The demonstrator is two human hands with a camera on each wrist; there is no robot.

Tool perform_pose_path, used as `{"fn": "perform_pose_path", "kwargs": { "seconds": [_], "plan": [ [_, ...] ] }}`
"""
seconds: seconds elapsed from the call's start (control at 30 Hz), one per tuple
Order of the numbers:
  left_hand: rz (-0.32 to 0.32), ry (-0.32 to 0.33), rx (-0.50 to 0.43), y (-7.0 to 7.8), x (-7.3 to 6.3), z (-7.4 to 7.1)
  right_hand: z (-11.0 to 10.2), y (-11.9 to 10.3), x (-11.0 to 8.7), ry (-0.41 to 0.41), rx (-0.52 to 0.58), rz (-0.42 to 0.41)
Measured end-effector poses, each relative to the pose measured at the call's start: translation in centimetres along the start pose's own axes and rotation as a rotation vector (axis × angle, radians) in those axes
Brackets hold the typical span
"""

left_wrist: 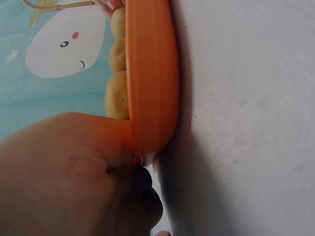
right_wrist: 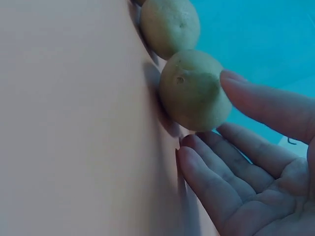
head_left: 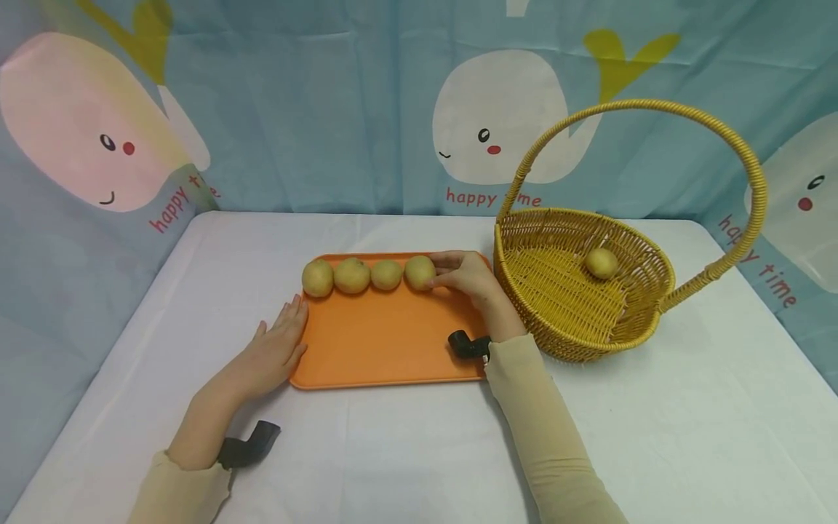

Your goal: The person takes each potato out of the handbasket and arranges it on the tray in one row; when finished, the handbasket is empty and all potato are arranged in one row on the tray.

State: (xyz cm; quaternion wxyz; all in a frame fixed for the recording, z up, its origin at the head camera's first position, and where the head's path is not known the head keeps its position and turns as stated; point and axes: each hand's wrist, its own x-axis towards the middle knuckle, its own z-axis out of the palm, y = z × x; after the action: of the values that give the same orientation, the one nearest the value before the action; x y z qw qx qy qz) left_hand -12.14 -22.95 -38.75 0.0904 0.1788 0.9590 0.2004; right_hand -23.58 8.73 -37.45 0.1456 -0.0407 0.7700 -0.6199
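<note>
Several round yellow potatoes stand in a row along the far edge of an orange tray [head_left: 386, 338]. At the row's right end, my right hand [head_left: 468, 276] is beside the last potato [head_left: 419, 272]. In the right wrist view its thumb touches that potato [right_wrist: 192, 93], while the other fingers [right_wrist: 216, 172] lie loosely extended below it, with the palm empty. My left hand [head_left: 275, 353] rests at the tray's left edge with its fingers extended. The left wrist view shows that hand [left_wrist: 64, 167] against the tray's rim [left_wrist: 152, 73].
To the right of the tray stands a yellow wicker basket [head_left: 556, 291] with a tall arched handle, and one potato [head_left: 601, 263] lies inside. A white cloth [head_left: 393, 451] covers the table. Behind it hangs a blue whale-print curtain [head_left: 327, 109].
</note>
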Motion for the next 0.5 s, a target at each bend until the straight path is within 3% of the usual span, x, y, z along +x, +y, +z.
{"fn": "perform_pose_path", "kwargs": {
  "seconds": [0.33, 0.5],
  "plan": [
    [0.0, -0.006, -0.005, -0.1, 0.0, 0.0, -0.6, -1.8, -1.0, 0.033, 0.024, -0.036],
    [0.008, -0.003, -0.016, -0.2, 0.0, 0.2, -1.2, -3.4, -2.3, 0.052, 0.074, -0.101]
  ]
}}
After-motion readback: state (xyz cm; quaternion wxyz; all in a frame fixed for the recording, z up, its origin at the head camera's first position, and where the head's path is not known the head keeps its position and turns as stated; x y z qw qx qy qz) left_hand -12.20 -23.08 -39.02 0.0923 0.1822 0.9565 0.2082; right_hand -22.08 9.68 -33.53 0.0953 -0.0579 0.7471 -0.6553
